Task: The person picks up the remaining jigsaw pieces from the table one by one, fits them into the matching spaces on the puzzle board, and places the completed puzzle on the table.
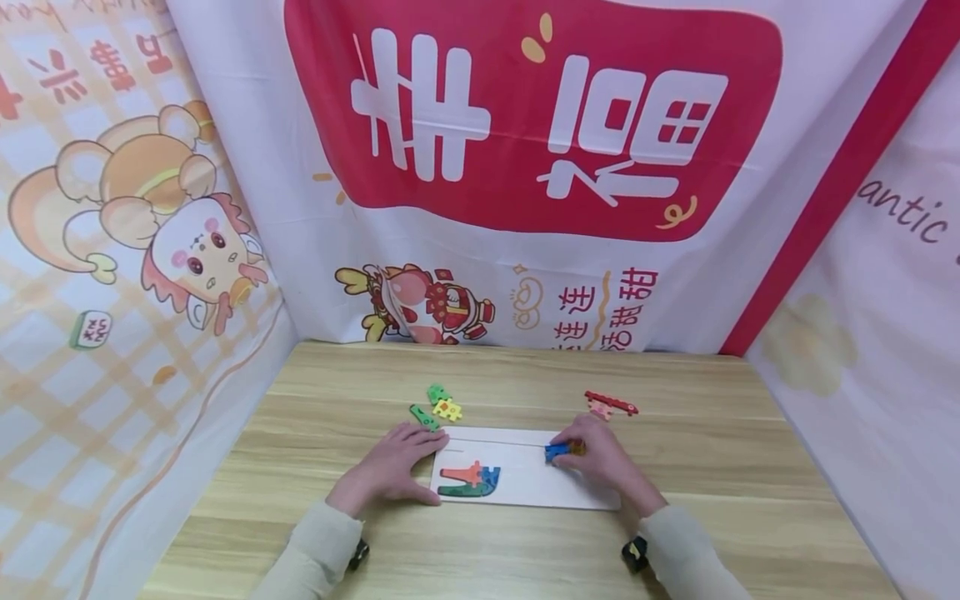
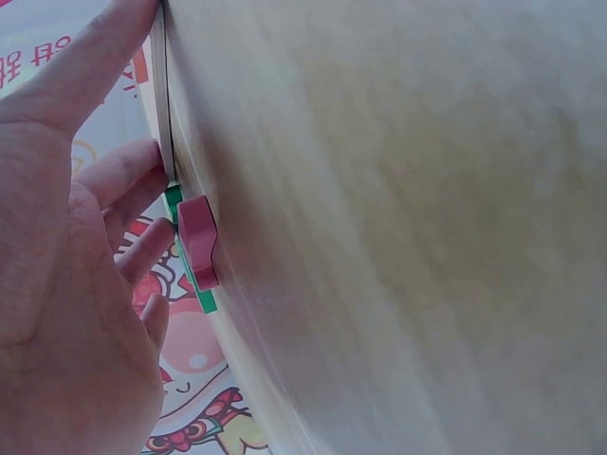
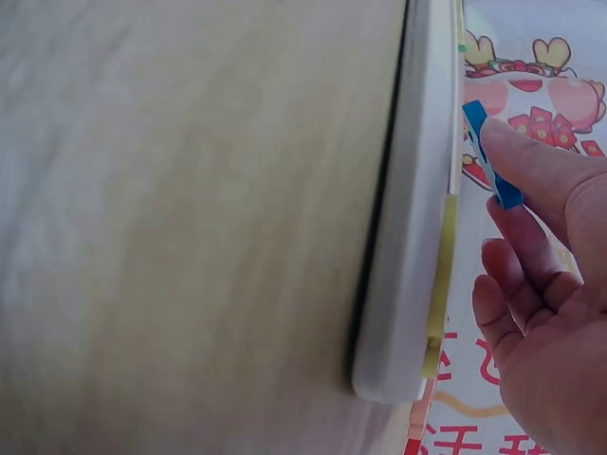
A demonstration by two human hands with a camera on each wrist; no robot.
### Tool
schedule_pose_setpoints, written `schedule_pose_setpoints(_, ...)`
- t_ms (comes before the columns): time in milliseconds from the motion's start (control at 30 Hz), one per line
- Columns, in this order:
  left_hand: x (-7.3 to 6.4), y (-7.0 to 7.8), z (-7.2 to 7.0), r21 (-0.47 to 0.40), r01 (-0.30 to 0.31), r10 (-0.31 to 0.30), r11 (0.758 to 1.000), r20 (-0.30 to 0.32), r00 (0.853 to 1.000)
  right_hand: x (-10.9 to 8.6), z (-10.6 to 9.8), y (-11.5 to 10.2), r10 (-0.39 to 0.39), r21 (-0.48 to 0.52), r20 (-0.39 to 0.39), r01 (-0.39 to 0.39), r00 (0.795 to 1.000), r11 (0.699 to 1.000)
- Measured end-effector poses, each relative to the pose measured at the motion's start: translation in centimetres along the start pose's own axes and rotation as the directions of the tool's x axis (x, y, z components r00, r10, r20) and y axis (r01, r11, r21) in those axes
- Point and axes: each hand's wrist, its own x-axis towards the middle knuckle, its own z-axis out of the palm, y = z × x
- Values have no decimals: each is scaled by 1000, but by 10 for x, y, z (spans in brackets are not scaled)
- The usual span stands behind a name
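Note:
My left hand lies at the left end of a white board. Its thumb is at the near corner and its fingertips are at the far corner, and the fingers look relaxed in the left wrist view. Over the right part of the board, my right hand pinches a small blue puzzle piece between thumb and forefinger. A brown-orange piece shows beside it, partly covered by that hand. Joined orange, green and blue pieces lie on the board's left part.
Beyond the left hand lie a slim green piece, another green piece and a yellow one. Behind the right hand are a long red piece and a pink one. Printed cloth hangs along the table's back.

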Motion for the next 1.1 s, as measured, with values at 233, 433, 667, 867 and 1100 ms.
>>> schedule_pose_setpoints(233,-2,-1,1,-20,11,-11,1000,-2,1000,4,5,-5,40,-45,-4,-40,999,998)
schedule_pose_setpoints(433,-1,-3,1,-16,21,-21,1000,-3,1000,7,3,-5,30,-61,-1,-30,1000,998)
schedule_pose_setpoints(667,-1,-3,1,-24,19,-19,1000,5,1000,7,2,-3,43,-72,10,-42,999,997)
schedule_pose_setpoints(867,-1,-1,1,-29,16,-15,999,9,1000,6,2,-1,56,-75,11,-55,998,996)
schedule_pose_setpoints(1100,-1,0,0,-32,24,-23,999,16,1000,6,3,-1,72,-63,3,-72,997,995)
